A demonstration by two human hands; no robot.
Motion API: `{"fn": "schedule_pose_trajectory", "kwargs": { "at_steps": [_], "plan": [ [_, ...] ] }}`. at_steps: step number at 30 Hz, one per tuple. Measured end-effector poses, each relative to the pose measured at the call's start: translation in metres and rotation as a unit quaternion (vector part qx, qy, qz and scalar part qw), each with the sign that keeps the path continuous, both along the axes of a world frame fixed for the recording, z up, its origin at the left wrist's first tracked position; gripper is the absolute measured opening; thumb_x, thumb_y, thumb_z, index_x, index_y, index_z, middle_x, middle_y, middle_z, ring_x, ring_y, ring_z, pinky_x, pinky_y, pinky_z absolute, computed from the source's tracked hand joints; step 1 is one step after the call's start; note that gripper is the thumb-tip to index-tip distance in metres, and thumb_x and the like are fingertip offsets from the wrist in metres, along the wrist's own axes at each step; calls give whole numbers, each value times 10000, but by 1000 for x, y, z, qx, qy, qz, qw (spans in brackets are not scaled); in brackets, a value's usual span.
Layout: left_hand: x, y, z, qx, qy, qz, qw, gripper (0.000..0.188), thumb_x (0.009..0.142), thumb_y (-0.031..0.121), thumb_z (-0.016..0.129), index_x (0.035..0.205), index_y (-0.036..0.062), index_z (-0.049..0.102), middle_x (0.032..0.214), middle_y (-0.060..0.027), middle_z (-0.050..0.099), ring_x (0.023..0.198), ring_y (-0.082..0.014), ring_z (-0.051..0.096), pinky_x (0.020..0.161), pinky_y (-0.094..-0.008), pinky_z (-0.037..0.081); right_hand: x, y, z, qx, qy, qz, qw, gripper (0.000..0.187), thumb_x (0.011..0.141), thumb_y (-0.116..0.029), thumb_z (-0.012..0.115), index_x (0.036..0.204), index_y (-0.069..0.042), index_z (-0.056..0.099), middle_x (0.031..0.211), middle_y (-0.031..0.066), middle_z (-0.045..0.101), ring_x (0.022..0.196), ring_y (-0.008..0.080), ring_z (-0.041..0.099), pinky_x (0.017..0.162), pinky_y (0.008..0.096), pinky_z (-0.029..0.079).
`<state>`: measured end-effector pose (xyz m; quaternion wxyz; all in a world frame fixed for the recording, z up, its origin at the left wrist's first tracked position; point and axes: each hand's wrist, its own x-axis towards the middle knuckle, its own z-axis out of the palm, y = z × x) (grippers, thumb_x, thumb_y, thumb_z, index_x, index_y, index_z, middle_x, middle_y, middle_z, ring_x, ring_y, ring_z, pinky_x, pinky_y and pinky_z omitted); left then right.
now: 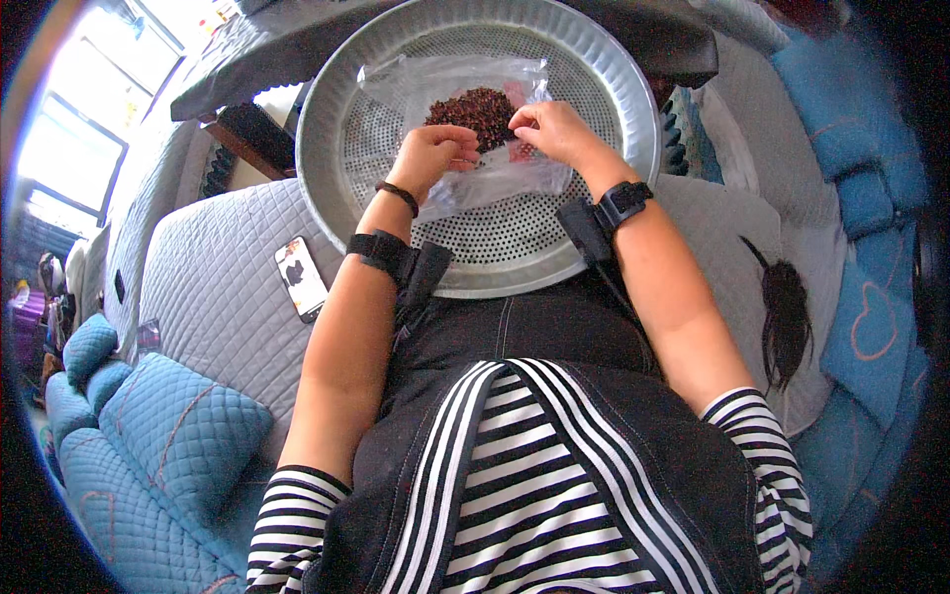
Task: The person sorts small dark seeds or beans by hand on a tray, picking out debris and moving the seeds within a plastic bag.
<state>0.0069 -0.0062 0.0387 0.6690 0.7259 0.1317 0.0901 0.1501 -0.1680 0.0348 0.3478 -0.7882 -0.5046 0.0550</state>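
A pile of small reddish-brown dried bits (482, 112), perhaps peppercorns, lies on a clear plastic bag (495, 188). Under the bag is a large round metal tray (475, 280) with a perforated bottom, resting at my lap. My left hand (437, 153) is at the near left edge of the pile, its fingers curled together. On the right side of the pile, my right hand (556, 133) has thumb and fingertips pinched together. Anything between the fingers of either hand is too small to make out. A red printed patch of the bag shows beside the right fingertips.
A phone (301, 279) with a lit screen lies on the grey quilted sofa cover (218, 252) to the left. Blue quilted cushions (183, 426) sit at the lower left. To the right lies a dark, hair-like bundle (785, 322). A dark-covered table (247, 67) stands behind the tray.
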Motion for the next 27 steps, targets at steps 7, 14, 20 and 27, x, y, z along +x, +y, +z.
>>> {"fn": "schedule_pose_trajectory", "kwargs": {
  "at_steps": [7,14,20,27],
  "plan": [
    [2,-19,-1,-200,19,55,978,276,798,-50,376,1040,-88,504,955,-177,568,834,-255,593,756,-333,513,1,3,-13,13,-151,0,988,185,711,-146,606,883,-91,648,826,135,606,825,310,578,748,388,462],
    [1,-13,-5,-324,-15,96,941,296,819,-47,359,1097,-117,432,1015,-212,524,914,-293,565,807,-361,503,-3,9,-4,-81,-164,-8,983,158,698,-160,628,833,-80,633,838,140,601,819,309,580,726,397,466],
    [1,-14,-2,-355,-18,97,930,262,847,-20,363,1082,-114,433,1020,-213,519,910,-296,564,815,-366,500,-2,15,-11,-63,-204,-15,977,158,697,-199,641,802,-82,638,836,131,604,812,291,587,701,394,467],
    [3,-7,-14,-363,8,66,930,245,862,2,360,1065,-104,446,993,-204,534,886,-286,571,812,-356,502,-4,11,-14,-26,-171,-37,984,142,729,-238,610,780,-109,640,802,107,588,780,289,583,683,395,464]
  ]
}}
